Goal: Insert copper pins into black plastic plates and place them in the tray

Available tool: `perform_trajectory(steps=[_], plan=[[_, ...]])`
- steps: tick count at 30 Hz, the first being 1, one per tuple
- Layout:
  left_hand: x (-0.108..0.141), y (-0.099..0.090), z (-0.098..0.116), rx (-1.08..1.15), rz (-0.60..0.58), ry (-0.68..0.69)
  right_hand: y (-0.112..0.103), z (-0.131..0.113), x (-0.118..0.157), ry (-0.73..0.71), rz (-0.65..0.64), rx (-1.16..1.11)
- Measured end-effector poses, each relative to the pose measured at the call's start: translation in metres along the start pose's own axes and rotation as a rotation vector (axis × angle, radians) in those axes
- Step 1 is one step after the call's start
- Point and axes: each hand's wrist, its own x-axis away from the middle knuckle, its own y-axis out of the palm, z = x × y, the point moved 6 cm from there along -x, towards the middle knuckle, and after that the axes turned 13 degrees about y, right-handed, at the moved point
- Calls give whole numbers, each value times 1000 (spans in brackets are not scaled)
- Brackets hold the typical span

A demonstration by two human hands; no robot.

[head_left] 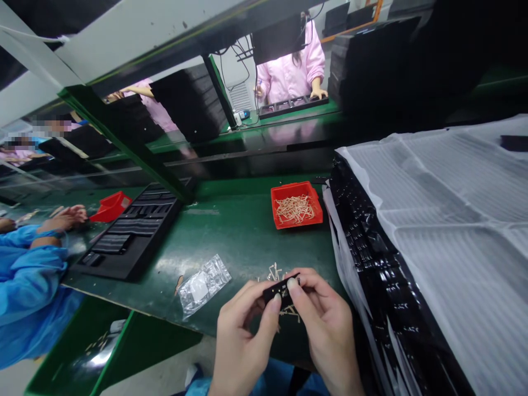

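Observation:
Between both hands, above the near edge of the green bench, I hold a small black rectangular part [272, 292] with tiny light metal spots on its face. My left hand [247, 330] grips its left end, thumb on the face. At the other end, my right hand [324, 322] presses its thumb near the top right corner, fingers curled behind. Just behind and below my hands lie loose small cream-coloured pieces [274, 271], partly hidden by them. Farther back, a red bin [297, 225] contains many similar thin pieces.
A clear plastic bag [204, 287] lies left of my hands on the bench [239, 236]. A black foam tray [136, 250] sits farther left, near a co-worker's blue sleeve [31, 269]. At right rises a tall stack of black trays [383, 264] under white sheeting [462, 220].

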Motion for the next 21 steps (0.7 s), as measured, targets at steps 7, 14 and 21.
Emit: perform_trajectory(steps=[7,14,21], plan=[[1,-1,7,-7,44,2,4,-8,8,-76,39,31],[2,0,10,0,119,24,0,0,15,-104,62,93],[3,1,13,-36,187,70,7,-2,29,-157,207,66]])
